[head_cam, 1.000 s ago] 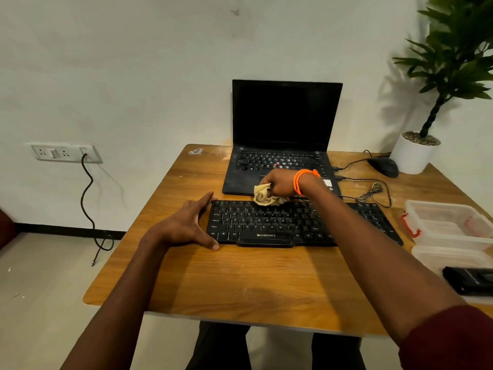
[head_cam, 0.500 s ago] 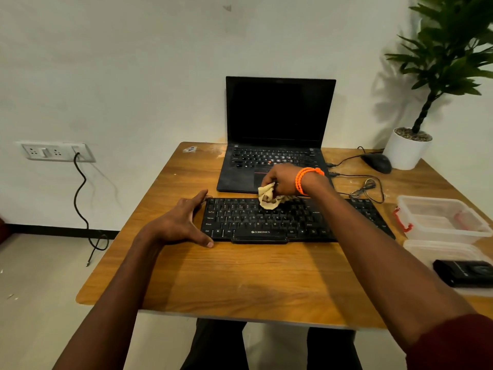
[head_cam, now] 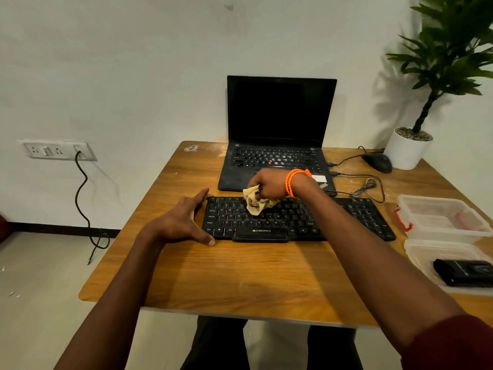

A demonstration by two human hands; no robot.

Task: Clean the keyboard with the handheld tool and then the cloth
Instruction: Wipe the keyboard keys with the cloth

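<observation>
At right counter edge: two clear plastic tubs; far tub contents unclear, near tub holds black device. Right hand grip clamped on cloth atop keyboard; left hand flat, fingers spread, bracing keyboard's left end.

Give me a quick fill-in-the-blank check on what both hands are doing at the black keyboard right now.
1. The right hand grips a crumpled beige ____ on the keys.
2. The left hand rests at the ____ end of the black Zebronics keyboard.
3. Behind the keyboard stands an open black ____ with a dark screen.
4. The right wrist wears an ____ braided band.

Missing words: cloth; left; laptop; orange
</observation>
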